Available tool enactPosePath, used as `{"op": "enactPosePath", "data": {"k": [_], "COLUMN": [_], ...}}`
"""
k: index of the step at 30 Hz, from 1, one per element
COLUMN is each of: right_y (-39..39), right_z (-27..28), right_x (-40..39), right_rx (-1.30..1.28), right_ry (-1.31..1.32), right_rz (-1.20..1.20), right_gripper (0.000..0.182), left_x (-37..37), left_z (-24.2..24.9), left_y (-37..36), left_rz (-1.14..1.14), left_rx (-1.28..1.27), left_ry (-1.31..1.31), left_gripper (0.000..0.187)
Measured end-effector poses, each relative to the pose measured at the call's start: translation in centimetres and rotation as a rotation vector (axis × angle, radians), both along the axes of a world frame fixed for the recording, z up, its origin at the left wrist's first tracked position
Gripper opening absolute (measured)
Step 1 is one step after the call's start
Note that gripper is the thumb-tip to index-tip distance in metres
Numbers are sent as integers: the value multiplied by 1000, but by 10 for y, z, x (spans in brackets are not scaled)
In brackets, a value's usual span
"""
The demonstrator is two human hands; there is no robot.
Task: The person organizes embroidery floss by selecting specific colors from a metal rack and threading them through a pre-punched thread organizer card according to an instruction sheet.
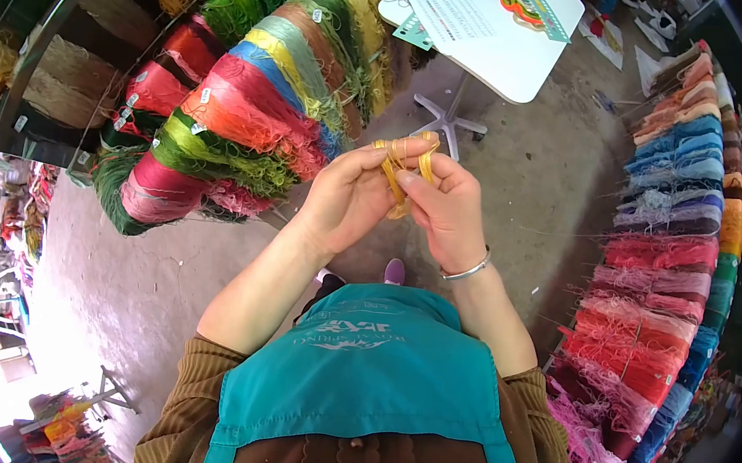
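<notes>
In front of my chest both hands are raised and close together around a small bundle of yellow thread [395,179]. My left hand [353,188] has its fingers curled, with loops of the thread across them. My right hand [448,202], below a silver bangle on the wrist, pinches the thread between thumb and fingers. Part of the bundle dangles between the palms, and one loop stands up by the right fingertips. The far ends of the thread are hidden behind the fingers.
To the left hang thick skeins of coloured thread [259,91] with small white tags. More skeins [649,281] line a rack on the right. Ahead stands a white wheeled table [513,69] with a printed sheet [442,6] and colourful pieces. A concrete floor [154,289] lies below.
</notes>
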State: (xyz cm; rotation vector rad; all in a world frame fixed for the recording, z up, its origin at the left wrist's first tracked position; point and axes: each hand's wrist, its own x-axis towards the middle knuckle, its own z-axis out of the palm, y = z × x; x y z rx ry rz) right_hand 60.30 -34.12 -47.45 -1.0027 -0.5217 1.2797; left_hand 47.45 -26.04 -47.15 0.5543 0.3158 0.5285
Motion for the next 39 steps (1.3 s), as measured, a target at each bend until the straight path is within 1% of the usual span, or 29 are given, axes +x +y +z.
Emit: {"op": "enactPosePath", "data": {"k": [2, 6, 12, 17, 19, 23, 25, 26, 28, 30, 32, 33, 35, 36, 37, 38, 39], "right_y": [0, 1, 2, 0, 0, 0, 1, 2, 1, 0, 0, 0, -1, -2, -3, -3, -3], "right_z": [-2, -7, -3, 0, -6, -6, -6, -7, -9, -9, -9, -5, 4, 3, 1, 0, -1], "right_x": [-2, -3, -5, -4, -4, -6, -8, -9, -10, -8, -3, 0, 4, 5, 6, 6, 6], "right_rx": [9, 11, -1, 25, 38, 54, 63, 71, 72, 72, 85, 85, 65, 65, 70, 75, 74], "right_ry": [-69, -84, -36, 16, 47, 79, 47, 15, 30, 45, 242, 242, 435, 435, 488, 541, 541], "right_rz": [-16, -3, -36, -47, -60, -99, -120, -140, -163, -187, -196, -196, -158, -157, -131, -104, -104], "right_gripper": [14, 12, 9, 1, 1, 3, 3, 3, 3, 4, 5, 5, 6, 6, 8, 11, 11], "left_x": [-1, -1, -1, 1, 4, 3, 3, 3, 4, 5, 4, 2, -1, -1, -1, -1, 1], "left_z": [-1, -1, -1, -3, -2, 4, 7, 6, 5, 1, -4, -7, -14, -16, -16, -14, -6], "left_y": [1, 0, 0, -1, -3, -4, -9, -8, -7, -5, -3, -1, 2, 3, 4, 2, -1], "left_rz": [-39, -45, -40, -27, 19, -4, 49, 49, 69, 72, 74, 70, 68, 59, 49, 49, 60], "left_rx": [17, 85, 90, 110, 102, 106, 203, 203, 130, 132, 133, 117, 100, 47, -6, -7, -38], "left_ry": [-23, 11, 5, 4, 30, 15, 117, 116, 55, 31, 9, -27, -62, -70, -78, -78, -73], "left_gripper": [50, 50, 50, 51, 51, 48, 44, 44, 42, 42, 41, 42, 43, 45, 47, 47, 48]}}
